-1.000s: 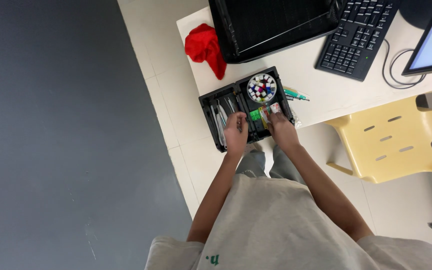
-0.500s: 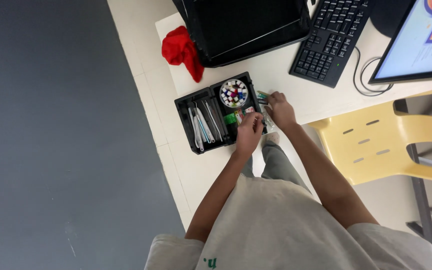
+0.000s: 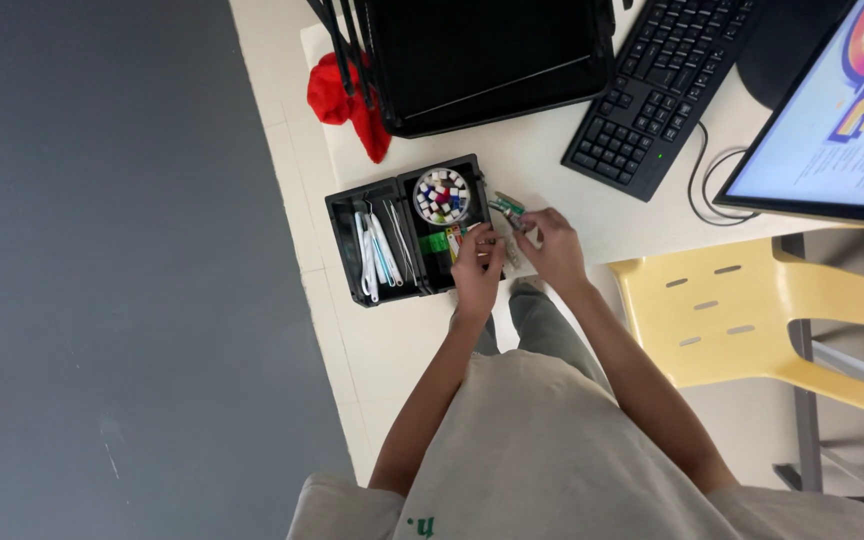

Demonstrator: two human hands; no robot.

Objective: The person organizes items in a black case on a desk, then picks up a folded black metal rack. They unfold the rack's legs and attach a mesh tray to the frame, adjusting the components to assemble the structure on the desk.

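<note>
The left hand (image 3: 477,265) rests at the right edge of the black compartment tray (image 3: 347,215), fingers curled over small coloured pieces beside the tray's green item (image 3: 435,243); whether they pinch one cannot be told. The right hand (image 3: 555,250) lies just beside it on the white worktop (image 3: 552,190), fingers drawn together around a small green-tipped tool (image 3: 505,208) that projects up and left past the fingertips. A round dish of coloured beads (image 3: 441,195) sits in the tray above the left hand.
</note>
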